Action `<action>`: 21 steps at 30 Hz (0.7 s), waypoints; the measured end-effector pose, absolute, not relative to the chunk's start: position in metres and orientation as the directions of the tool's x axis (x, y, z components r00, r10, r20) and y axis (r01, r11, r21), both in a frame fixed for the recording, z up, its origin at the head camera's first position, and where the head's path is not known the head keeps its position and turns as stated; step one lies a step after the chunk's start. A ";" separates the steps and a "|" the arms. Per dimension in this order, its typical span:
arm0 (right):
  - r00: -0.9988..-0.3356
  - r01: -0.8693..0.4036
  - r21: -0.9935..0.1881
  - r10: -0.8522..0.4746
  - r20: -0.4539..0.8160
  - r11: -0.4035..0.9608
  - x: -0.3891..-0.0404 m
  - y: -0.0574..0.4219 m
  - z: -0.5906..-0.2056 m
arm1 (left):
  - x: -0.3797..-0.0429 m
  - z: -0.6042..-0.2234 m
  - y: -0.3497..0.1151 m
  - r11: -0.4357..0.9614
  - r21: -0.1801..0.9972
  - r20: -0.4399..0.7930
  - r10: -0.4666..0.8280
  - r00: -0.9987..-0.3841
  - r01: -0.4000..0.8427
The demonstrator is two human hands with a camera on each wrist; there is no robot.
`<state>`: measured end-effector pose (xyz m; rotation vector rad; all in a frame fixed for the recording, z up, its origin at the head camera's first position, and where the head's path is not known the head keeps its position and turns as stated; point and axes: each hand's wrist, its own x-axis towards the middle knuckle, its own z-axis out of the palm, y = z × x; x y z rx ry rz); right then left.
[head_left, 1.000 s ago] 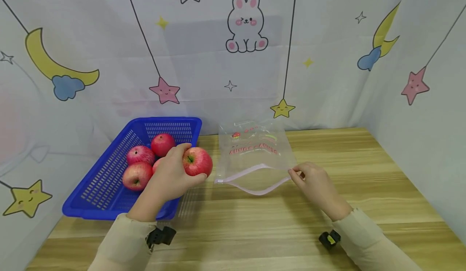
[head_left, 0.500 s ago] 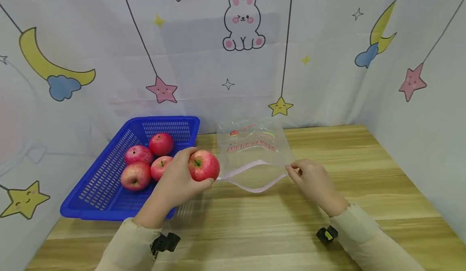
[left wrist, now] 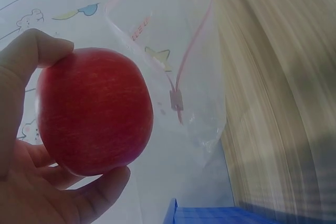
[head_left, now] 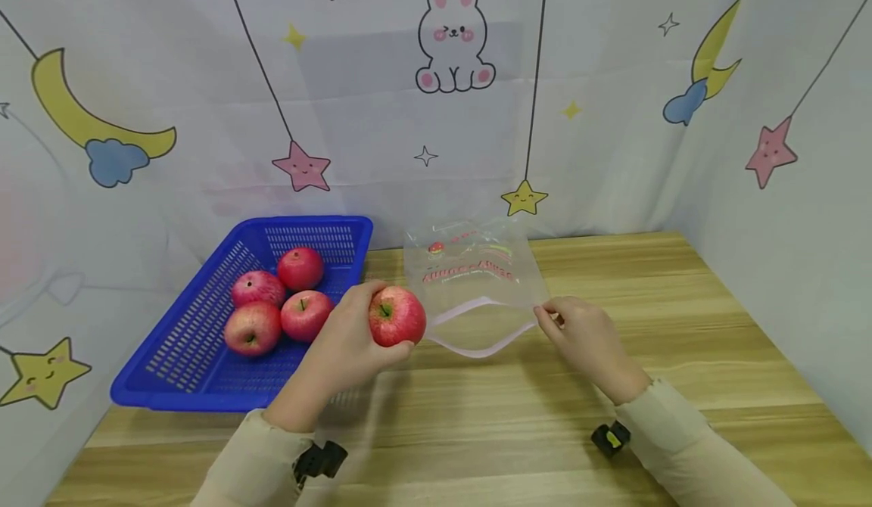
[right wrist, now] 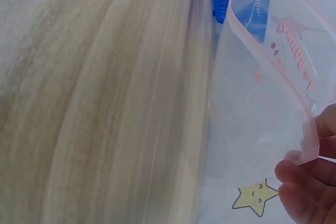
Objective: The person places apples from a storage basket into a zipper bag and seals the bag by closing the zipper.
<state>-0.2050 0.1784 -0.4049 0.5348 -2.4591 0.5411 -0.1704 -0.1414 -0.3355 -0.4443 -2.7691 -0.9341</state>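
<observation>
A red apple (head_left: 398,316) is gripped between the thumb and fingers of my left hand (head_left: 347,344), in the air just left of a clear zip bag (head_left: 470,280). The left wrist view shows that apple (left wrist: 94,111) close up, with the bag's slider (left wrist: 176,99) beyond it. My right hand (head_left: 587,344) pinches the right corner of the bag's pink-edged mouth, which gapes open toward me. Thumb and fingertips on the bag's edge (right wrist: 302,103) appear in the right wrist view. Several more apples (head_left: 306,315) lie in a blue basket (head_left: 170,397).
The blue basket stands at the left of the wooden table (head_left: 477,431), near its back edge. Behind the table hangs a white curtain (head_left: 368,113) printed with stars, moons and a rabbit. Dark straps with small devices sit at both wrists.
My left hand has carried the apple to the right, away from the basket and toward the bag's mouth. The right hand keeps its pinch on the bag; the head view has shifted slightly.
</observation>
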 end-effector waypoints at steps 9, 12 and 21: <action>-0.669 -0.520 -0.187 -0.261 0.696 0.833 -0.208 0.177 -0.406 | -0.165 -0.336 -0.131 0.750 0.558 0.289 0.227 -0.930 0.356; -0.647 -0.527 -0.172 -0.261 0.717 0.832 -0.209 0.177 -0.406 | -0.164 -0.337 -0.127 0.747 0.556 0.300 0.229 -0.926 0.365; -0.606 -0.530 -0.131 -0.265 0.750 0.838 -0.211 0.177 -0.408 | -0.159 -0.340 -0.116 0.728 0.549 0.349 0.247 -0.904 0.410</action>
